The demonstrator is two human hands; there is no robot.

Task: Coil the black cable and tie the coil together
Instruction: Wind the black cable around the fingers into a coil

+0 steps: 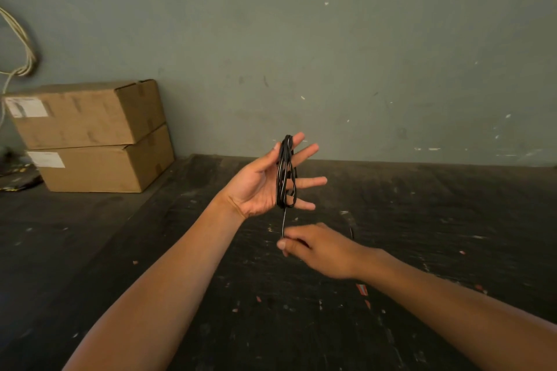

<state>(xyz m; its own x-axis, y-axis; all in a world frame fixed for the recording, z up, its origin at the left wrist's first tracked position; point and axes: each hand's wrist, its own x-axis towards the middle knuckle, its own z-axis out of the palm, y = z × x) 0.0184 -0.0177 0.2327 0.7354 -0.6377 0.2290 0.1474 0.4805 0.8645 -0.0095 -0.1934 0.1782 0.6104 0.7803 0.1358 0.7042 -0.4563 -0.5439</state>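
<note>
Left hand: your left hand (265, 182) is raised palm-up over the table, fingers spread, with the cable (285, 173) looped around them.
Right hand: your right hand (319, 250) sits lower and nearer you, back up, thumb and fingertips pinching the cable's loose end just below the coil.
Cable: black, wound in several long loops from your index finger down to your little finger; one strand drops straight from the coil's bottom into your right pinch.
Table: your table (301, 310) is dark, worn and flecked with pale and red specks.
Wall: your wall (331, 54) is grey-green, chipped in places; pale cords (25, 48) hang at far left.
Boxes: two cardboard boxes (93, 135) are stacked at the table's back left against the wall, both shut, each with a white label; you cannot see what is in them.
Clutter: something dark lies just left of the lower box, too blurred to tell.
</note>
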